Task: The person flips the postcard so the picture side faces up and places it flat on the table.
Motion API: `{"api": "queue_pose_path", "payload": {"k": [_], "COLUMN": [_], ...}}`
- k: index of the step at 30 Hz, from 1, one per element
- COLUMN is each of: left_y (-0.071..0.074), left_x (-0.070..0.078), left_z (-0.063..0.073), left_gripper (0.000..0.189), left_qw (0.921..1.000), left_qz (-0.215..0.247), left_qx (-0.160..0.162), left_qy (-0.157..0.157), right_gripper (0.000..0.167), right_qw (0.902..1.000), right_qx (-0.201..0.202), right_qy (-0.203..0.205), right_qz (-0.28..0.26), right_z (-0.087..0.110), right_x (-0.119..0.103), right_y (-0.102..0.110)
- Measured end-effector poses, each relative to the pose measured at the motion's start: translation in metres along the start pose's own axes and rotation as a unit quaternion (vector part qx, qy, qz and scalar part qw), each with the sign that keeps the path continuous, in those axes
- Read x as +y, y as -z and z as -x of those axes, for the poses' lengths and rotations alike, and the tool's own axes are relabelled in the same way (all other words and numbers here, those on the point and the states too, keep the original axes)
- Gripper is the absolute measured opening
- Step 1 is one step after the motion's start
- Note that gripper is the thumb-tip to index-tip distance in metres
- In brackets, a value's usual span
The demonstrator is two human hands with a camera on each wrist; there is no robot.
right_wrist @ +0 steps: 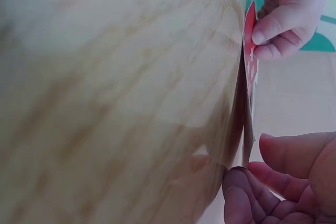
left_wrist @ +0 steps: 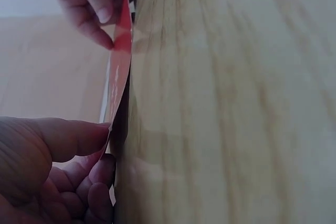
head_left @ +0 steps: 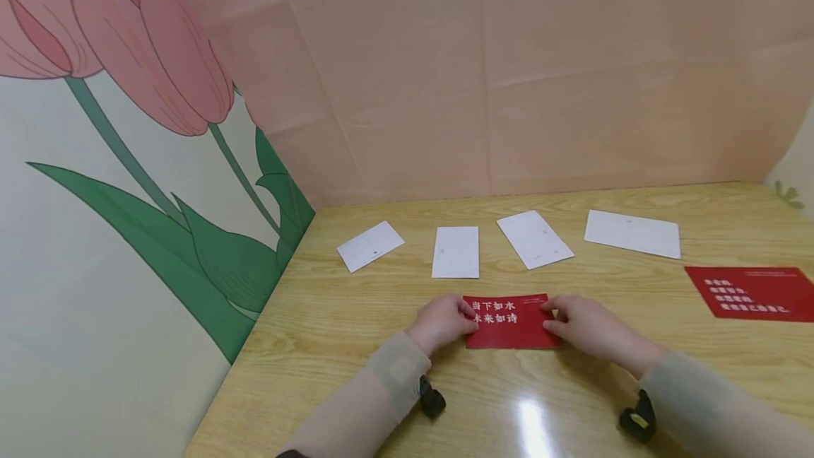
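A red card (head_left: 511, 334) with white printed characters lies close over the wooden table, between both hands. At its left edge, my left hand (head_left: 441, 324) pinches it, thumb on top and fingers curled beneath, as the left wrist view shows. My right hand (head_left: 581, 325) holds the opposite edge, its fingertips under the card. In the right wrist view, the right thumb (right_wrist: 286, 150) sits right by the card's edge. Seen side-on, the card (left_wrist: 122, 66) bends slightly, with a dark shadow below it.
Behind the red card, white cards (head_left: 456, 253) lie in a spaced row across the table (head_left: 318, 373). Another red card (head_left: 757, 295) with white text lies at the right. A pink-covered wall (head_left: 509, 90) stands at the back, a tulip-painted wall (head_left: 95, 232) at the left.
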State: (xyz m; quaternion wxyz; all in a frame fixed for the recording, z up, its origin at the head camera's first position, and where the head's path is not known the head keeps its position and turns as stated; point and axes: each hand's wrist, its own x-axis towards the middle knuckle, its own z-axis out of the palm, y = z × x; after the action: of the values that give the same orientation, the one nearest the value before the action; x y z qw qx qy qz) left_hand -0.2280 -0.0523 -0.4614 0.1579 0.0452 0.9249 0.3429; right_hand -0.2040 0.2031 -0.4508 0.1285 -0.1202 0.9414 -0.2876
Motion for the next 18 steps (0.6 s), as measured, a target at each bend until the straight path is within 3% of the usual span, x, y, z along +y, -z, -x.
{"api": "queue_pose_path", "payload": {"k": [7,10,14,18], "left_y": [0.002,0.002,0.002,0.002], "left_x": [0.002,0.002,0.002,0.002], "left_z": [-0.002,-0.002,-0.002,-0.002], "left_gripper": [0.011,0.010,0.010,0.009], "left_qw": [0.9997,0.9997,0.9996,0.9992], "left_qz": [-0.020,-0.021,-0.027,-0.037], "left_qx": [-0.010,-0.012,-0.011,-0.011], "left_qy": [0.007,0.009,0.004,-0.006], "right_gripper": [0.044,0.042,0.046,0.057], "right_qw": [0.9996,0.9948,0.9761,0.9721], "right_qx": [-0.001,0.028,0.059,0.010], "right_qy": [0.000,0.038,0.124,0.161], "right_qz": [0.027,0.090,0.168,0.170], "right_z": [0.000,0.001,0.004,0.009], "right_x": [-0.007,-0.013,-0.024,-0.034], "right_y": [0.000,-0.005,-0.016,-0.028]}}
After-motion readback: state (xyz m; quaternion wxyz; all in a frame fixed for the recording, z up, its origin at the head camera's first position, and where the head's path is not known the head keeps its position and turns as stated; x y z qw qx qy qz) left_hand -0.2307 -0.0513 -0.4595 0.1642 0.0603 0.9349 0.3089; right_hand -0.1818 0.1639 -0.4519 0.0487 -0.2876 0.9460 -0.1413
